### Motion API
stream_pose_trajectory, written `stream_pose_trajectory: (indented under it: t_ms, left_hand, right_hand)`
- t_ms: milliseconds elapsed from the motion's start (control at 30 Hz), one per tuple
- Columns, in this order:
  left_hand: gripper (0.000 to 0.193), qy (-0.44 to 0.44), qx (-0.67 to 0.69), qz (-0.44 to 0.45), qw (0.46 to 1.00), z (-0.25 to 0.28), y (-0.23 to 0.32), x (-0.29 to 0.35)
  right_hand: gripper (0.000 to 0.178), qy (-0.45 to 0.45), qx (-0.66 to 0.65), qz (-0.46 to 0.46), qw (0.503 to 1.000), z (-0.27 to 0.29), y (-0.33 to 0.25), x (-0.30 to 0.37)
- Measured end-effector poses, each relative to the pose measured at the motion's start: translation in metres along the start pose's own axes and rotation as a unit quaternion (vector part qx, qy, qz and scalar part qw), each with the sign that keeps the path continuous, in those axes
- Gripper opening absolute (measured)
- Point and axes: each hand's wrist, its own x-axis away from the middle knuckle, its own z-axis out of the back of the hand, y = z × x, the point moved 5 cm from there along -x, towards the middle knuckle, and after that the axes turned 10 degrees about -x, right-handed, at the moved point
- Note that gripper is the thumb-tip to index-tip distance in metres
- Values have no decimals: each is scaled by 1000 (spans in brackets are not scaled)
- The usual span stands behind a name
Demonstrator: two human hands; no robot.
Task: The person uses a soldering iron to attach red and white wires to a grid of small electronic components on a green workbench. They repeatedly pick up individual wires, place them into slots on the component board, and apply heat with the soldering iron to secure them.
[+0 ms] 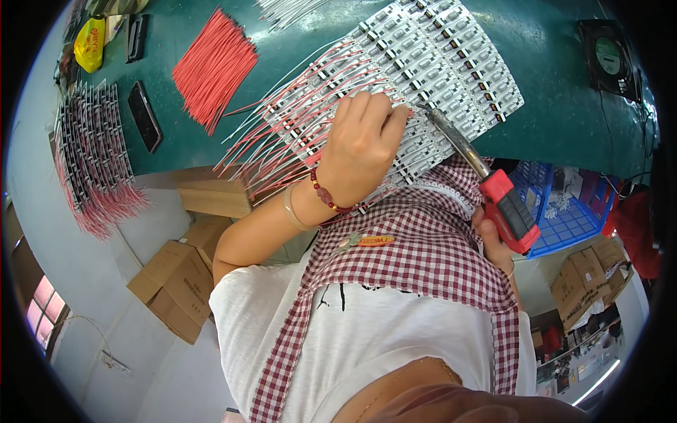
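One panel of small circuit boards [451, 63] lies on the green table [557, 92], directly beneath your left fingers and extending forward and to the right of them. Red and white wires [282, 134] fan out from the panel on the left side of those fingers.

Your left hand [363, 144] is placed over the panel, fingers bent and drawn together with the fingertips pointing down; you cannot tell whether they pinch a wire, as the palm side is hidden. Your right hand [496, 240] is closed on the red-and-black handle of the soldering iron [509, 211]; the handle partly covers the fingers. The iron slants forward and left from your right fingers, its tip over the panel just beside your left fingertips.

Forward and left of your left fingers, note the loose red wire bundle [215, 67]; farther forward, the white wire bundle [289, 8]. Well to their left lie a phone [144, 116] and, beyond it, a wired board stack [92, 141]. To the right of your right fingers, below table level, is a blue basket [568, 229]. Forward and right of them stands a black fan [610, 60].
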Motion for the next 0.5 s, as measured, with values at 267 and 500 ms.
stream_pose_trajectory:
  t_ms: [267,500]
  left_hand:
    - [26,14,0,-3,1000,2,0,2]
    - [27,34,9,-7,999,-1,-1,3]
  right_hand:
    - [21,-8,-41,-11,999,0,-1,-2]
    - [21,-17,33,12,999,-1,3,-2]
